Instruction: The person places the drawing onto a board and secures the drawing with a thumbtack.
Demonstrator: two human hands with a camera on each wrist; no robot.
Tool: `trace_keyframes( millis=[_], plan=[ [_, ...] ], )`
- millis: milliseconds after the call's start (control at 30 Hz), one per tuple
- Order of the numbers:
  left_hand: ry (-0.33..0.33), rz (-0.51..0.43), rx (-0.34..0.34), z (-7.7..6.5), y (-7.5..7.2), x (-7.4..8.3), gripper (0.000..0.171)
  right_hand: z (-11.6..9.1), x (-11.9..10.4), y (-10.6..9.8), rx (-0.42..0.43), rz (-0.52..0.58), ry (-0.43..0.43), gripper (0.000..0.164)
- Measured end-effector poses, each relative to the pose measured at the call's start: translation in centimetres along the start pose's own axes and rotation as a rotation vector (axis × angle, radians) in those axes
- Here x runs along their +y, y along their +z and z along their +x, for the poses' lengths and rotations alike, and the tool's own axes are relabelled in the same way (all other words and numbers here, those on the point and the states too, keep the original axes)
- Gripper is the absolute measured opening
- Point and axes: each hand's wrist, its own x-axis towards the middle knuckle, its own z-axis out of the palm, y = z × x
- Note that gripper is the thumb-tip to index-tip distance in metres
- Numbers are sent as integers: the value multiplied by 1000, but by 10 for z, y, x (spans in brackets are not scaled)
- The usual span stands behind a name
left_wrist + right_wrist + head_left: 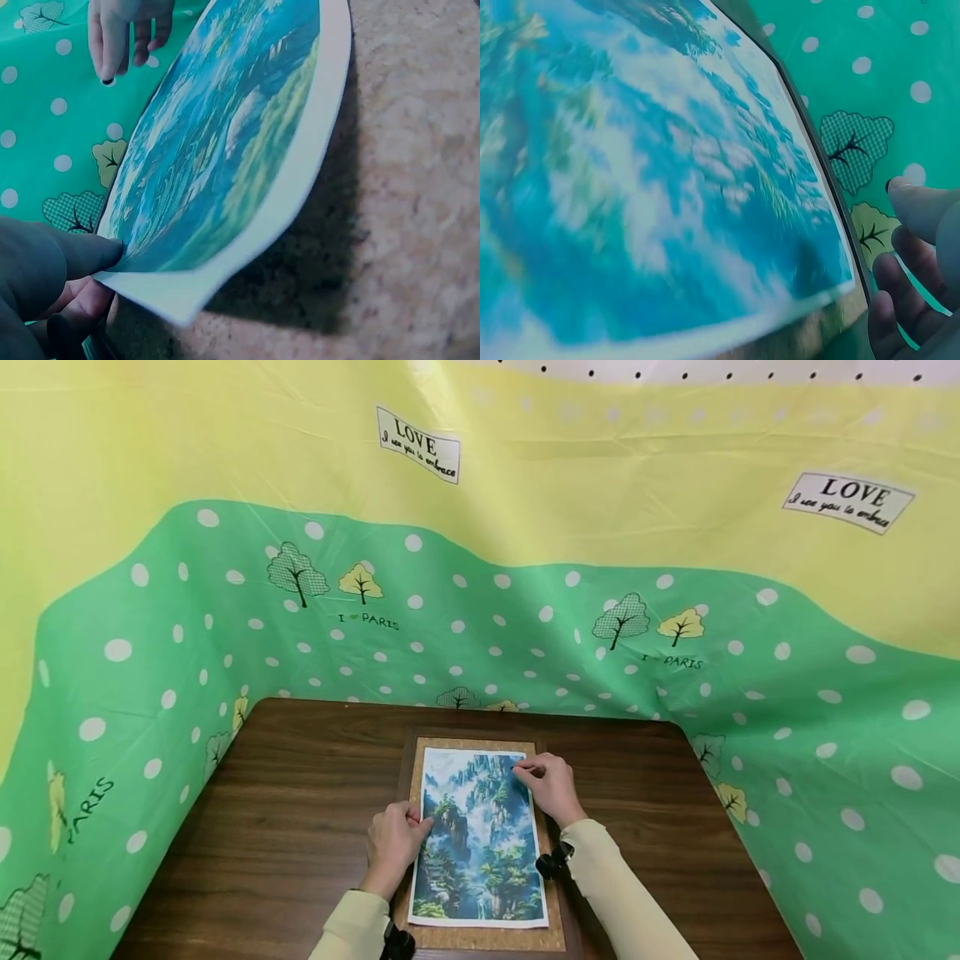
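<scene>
A landscape print (pixel 480 835) with a white border lies over a cork board (pixel 487 937) framed in dark wood. At its left edge my left hand (pixel 395 846) pinches the paper, thumb on top and a finger beneath, as the left wrist view shows. There the print's (pixel 225 135) near corner bows up off the cork. My right hand (pixel 552 783) hovers over the print's upper right part, with a small black item (pixel 889 185) between thumb and fingertips. It looks like a pushpin, but most of it is hidden.
The board rests on a dark brown wooden table (pixel 300 810). A green and yellow patterned cloth (pixel 465 635) hangs behind the table and along both sides. Black wrist cameras (pixel 551 864) sit on both sleeves, close over the board's lower half.
</scene>
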Motion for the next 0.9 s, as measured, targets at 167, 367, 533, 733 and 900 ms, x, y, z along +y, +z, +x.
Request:
trace_keyframes(
  millis=[167, 367, 533, 733, 900],
  plan=[
    [-22, -14, -4, 1, 0, -2, 38, 14, -7, 12, -37, 8, 9, 13],
    [-55, -37, -9, 4, 0, -3, 34, 26, -10, 24, -69, 25, -15, 14],
    [-63, -46, -14, 6, -2, -4, 31, 33, -8, 34, -79, 7, -31, 12],
    [-60, -41, -1, 6, -2, -5, 31, 36, -7, 43, -92, 11, -42, 12],
    [-39, -52, 12, 6, 0, -5, 30, 39, -6, 50, -82, 22, -52, 10]
  ],
)
